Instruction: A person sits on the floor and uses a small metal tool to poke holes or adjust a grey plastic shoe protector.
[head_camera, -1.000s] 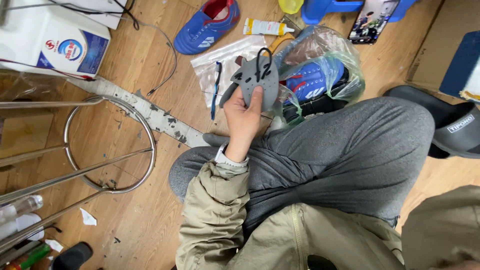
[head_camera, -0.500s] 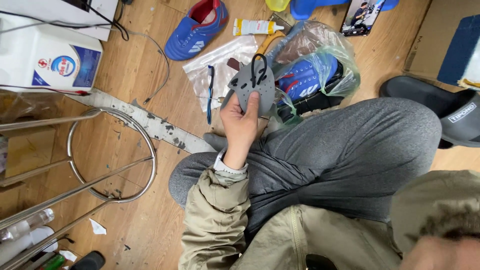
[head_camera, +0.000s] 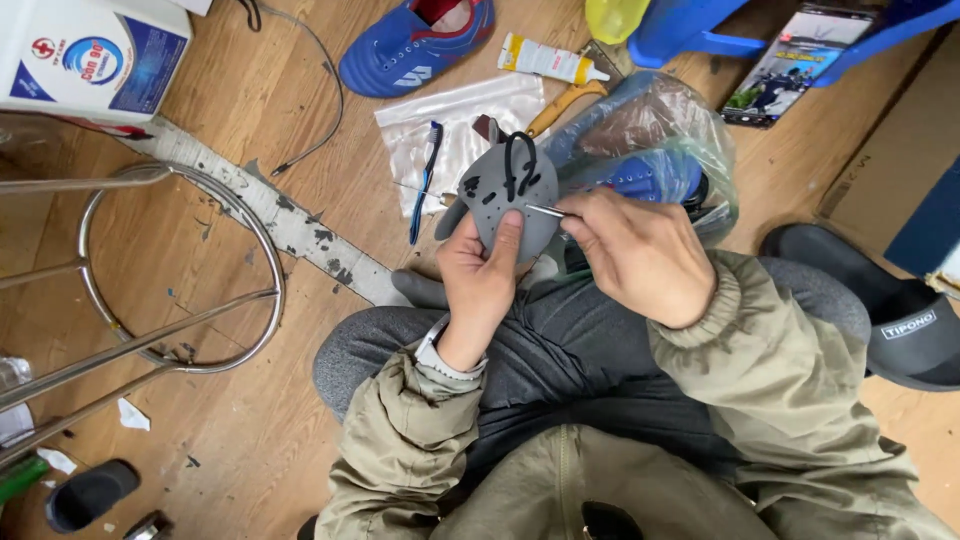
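Head view: left hand (head_camera: 478, 285) grips grey shoe piece (head_camera: 510, 200), right hand (head_camera: 640, 255) pinches needle (head_camera: 545, 210) (wooden floor (head_camera: 230, 90)).

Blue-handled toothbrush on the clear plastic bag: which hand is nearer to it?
Left. The left hand holds the grey shoe piece just beside the toothbrush; the right hand sits farther off, beyond that piece.

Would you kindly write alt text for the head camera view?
A seated person's left hand holds up a grey shoe part with black lace, while the right hand pushes a thin metal needle into it, above a wooden floor.
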